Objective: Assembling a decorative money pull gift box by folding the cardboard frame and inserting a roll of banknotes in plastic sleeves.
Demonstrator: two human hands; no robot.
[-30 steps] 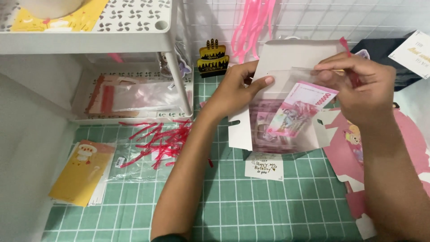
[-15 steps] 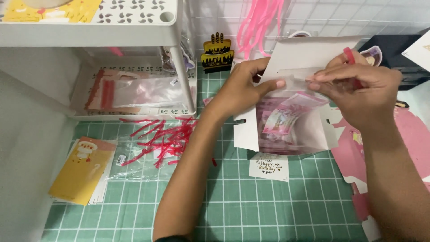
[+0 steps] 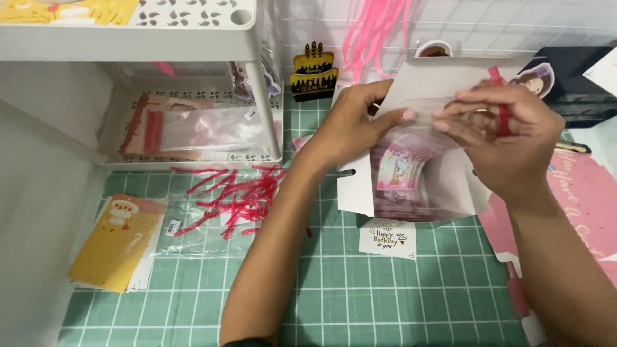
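My left hand (image 3: 360, 125) and my right hand (image 3: 501, 132) pinch the top of a clear plastic bag (image 3: 405, 170) between them, above the green cutting mat (image 3: 360, 289). Pink printed paper items fill the bag. A red twist tie (image 3: 502, 109) lies across my right fingers. Behind the bag stands a white folded card (image 3: 443, 77), and the bag's lower part rests against a white cardboard piece (image 3: 360, 186). A small white greeting tag (image 3: 387, 238) lies just below.
A pile of red twist ties (image 3: 234, 193) on clear bags lies left of my arm. Yellow cards (image 3: 116, 241) sit at the mat's left. A white shelf (image 3: 160, 38) holds clear bags (image 3: 193, 128). A cake-shaped topper (image 3: 313, 71) and pink strips (image 3: 373, 29) are at the back; pink printed sheet (image 3: 578, 199) at right.
The pink items have slid down into the clear bag. My two hands have come together at the bag's top, pressing it closed.
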